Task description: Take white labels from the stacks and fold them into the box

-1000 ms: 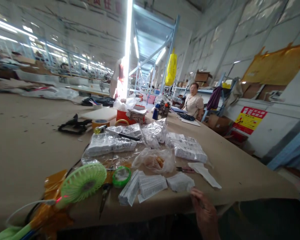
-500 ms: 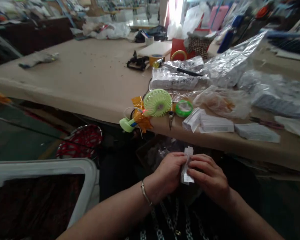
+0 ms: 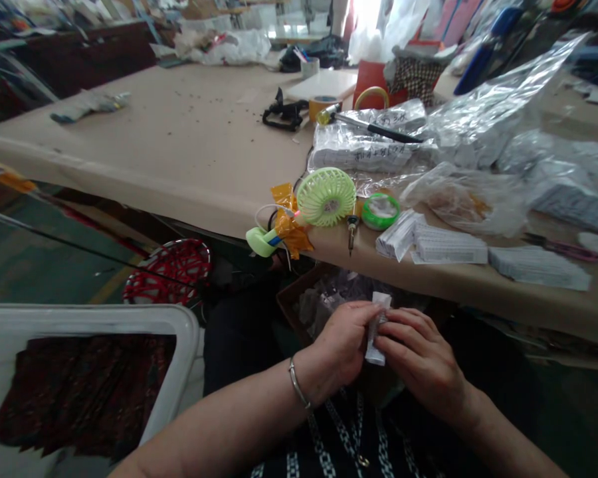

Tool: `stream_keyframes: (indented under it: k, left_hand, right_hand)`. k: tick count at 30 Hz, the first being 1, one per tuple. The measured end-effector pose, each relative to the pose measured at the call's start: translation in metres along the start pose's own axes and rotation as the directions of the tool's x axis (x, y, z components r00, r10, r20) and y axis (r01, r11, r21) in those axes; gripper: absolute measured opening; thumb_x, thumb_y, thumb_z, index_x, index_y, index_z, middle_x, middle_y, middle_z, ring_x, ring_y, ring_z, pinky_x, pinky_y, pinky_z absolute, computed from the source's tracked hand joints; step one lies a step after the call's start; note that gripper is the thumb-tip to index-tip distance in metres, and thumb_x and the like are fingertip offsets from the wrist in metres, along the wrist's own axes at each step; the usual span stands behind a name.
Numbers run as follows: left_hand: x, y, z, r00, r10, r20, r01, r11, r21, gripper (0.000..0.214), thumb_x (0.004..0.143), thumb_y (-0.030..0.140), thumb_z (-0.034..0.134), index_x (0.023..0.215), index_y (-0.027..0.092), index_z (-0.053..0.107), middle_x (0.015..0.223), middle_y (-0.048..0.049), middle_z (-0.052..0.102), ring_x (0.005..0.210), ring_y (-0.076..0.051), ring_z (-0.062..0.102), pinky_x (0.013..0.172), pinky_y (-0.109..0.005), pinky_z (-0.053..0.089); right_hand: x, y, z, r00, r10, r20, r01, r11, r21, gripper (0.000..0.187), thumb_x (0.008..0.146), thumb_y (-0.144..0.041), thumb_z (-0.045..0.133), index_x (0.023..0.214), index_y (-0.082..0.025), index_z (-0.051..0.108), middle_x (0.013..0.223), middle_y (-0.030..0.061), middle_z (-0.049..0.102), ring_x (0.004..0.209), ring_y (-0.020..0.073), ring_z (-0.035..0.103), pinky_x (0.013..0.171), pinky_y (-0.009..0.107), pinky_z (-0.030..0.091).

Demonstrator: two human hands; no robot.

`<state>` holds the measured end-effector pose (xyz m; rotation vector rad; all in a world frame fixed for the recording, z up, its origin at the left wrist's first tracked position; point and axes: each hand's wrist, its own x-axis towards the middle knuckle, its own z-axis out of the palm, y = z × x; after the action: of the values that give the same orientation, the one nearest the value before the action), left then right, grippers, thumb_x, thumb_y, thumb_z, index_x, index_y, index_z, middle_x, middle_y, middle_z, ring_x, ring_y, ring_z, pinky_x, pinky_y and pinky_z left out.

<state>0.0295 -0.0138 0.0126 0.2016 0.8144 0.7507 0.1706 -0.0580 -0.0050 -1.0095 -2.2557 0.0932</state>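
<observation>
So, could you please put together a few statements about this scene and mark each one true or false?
1. The left hand and the right hand both hold white paper. True.
2. A bracelet circles the right wrist. False: the bracelet is on the left wrist.
3. A black-handled tool lies on a plastic-wrapped bundle. True.
4. The green fan lies in the white tub. False: the fan is at the near edge of the table, and the tub holds dark reddish material.
5. Stacks of paper slips lie along the table's near edge. True.
</observation>
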Motion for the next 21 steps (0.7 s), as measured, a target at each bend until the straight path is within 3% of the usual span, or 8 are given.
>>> stream_keyframes:
  k: [4,8,11,13,15,16,18,21]
  left_hand:
    - [0.0,-0.002,-0.004,0.999,-0.045,0.016,0.046,0.999,-0.026,0.031,0.061,0.035,0.077,0.07,0.009,0.063,0.063,-0.0017,0.058,0.051,-0.007,0.049,0.046,-0.018,0.033]
    - [-0.002,-0.003,-0.006,1.0,0.02,0.003,-0.02,0.999,0.05,0.027,0.058,0.025,0.079,0.07,0.008,0.062,0.062,-0.0023,0.059,0.051,-0.007,0.053,0.049,-0.017,0.037]
    - [-0.005,-0.001,-0.006,1.0,0.007,-0.005,-0.007,0.994,0.113,0.022,0.066,0.026,0.074,0.076,0.009,0.063,0.062,-0.0033,0.062,0.05,-0.009,0.054,0.05,-0.02,0.041]
    - [-0.007,0.0,-0.005,0.999,-0.038,0.007,0.036,0.985,0.171,0.022,0.072,0.028,0.069,0.082,0.009,0.064,0.065,-0.0055,0.064,0.05,-0.011,0.057,0.052,-0.023,0.044]
    - [-0.01,0.001,-0.003,0.997,-0.077,0.027,0.069,0.972,0.223,0.024,0.075,0.031,0.066,0.085,0.009,0.064,0.067,-0.0072,0.066,0.051,-0.012,0.059,0.053,-0.024,0.045]
    - [-0.012,0.001,-0.002,0.996,-0.085,0.036,0.073,0.967,0.243,0.024,0.076,0.031,0.066,0.084,0.009,0.064,0.068,-0.0077,0.066,0.051,-0.012,0.059,0.053,-0.024,0.046]
    - [-0.014,0.0,-0.001,0.994,-0.09,0.06,0.071,0.959,0.275,0.025,0.075,0.033,0.066,0.081,0.008,0.065,0.067,-0.0081,0.066,0.05,-0.012,0.058,0.053,-0.024,0.046]
    - [-0.016,-0.001,-0.003,0.988,-0.12,0.1,0.086,0.953,0.289,0.027,0.071,0.034,0.069,0.077,0.008,0.065,0.065,-0.0072,0.065,0.049,-0.011,0.057,0.054,-0.025,0.047]
  right_hand:
    - [0.001,-0.002,0.002,1.0,0.006,-0.001,-0.006,1.0,-0.002,0.02,0.081,-0.007,0.058,0.095,-0.016,0.067,0.096,0.0075,0.07,0.106,0.0233,0.057,0.095,0.045,0.043]
    - [0.0,-0.003,0.002,0.999,0.03,-0.016,-0.029,0.997,0.07,0.03,0.078,-0.009,0.061,0.107,-0.017,0.062,0.101,0.0077,0.069,0.108,0.0239,0.056,0.097,0.045,0.042]
    - [-0.002,0.0,-0.001,0.962,0.25,-0.108,-0.218,0.945,0.246,0.029,0.077,-0.018,0.064,0.106,-0.02,0.06,0.104,0.0083,0.065,0.108,0.0246,0.056,0.094,0.043,0.045]
    - [0.0,0.004,-0.002,0.836,0.533,-0.135,-0.439,0.794,0.42,0.02,0.079,-0.023,0.062,0.1,-0.021,0.06,0.101,0.0076,0.064,0.101,0.0226,0.058,0.087,0.038,0.048]
    - [0.005,0.008,-0.003,0.663,0.749,0.009,-0.604,0.528,0.597,0.017,0.08,-0.03,0.062,0.094,-0.02,0.06,0.091,0.0051,0.064,0.085,0.0184,0.062,0.075,0.031,0.051]
    - [0.008,0.01,-0.002,0.596,0.792,0.133,-0.65,0.379,0.659,0.019,0.079,-0.033,0.063,0.091,-0.02,0.061,0.085,0.0034,0.064,0.076,0.0161,0.061,0.067,0.028,0.051]
    - [0.013,0.012,0.0,0.514,0.781,0.354,-0.683,0.123,0.72,0.022,0.075,-0.037,0.067,0.086,-0.018,0.062,0.074,0.0003,0.062,0.062,0.0118,0.058,0.057,0.024,0.048]
    - [0.016,0.01,0.004,0.457,0.768,0.448,-0.647,-0.059,0.76,0.022,0.072,-0.036,0.071,0.079,-0.017,0.062,0.067,-0.0027,0.06,0.052,0.0077,0.051,0.049,0.02,0.043]
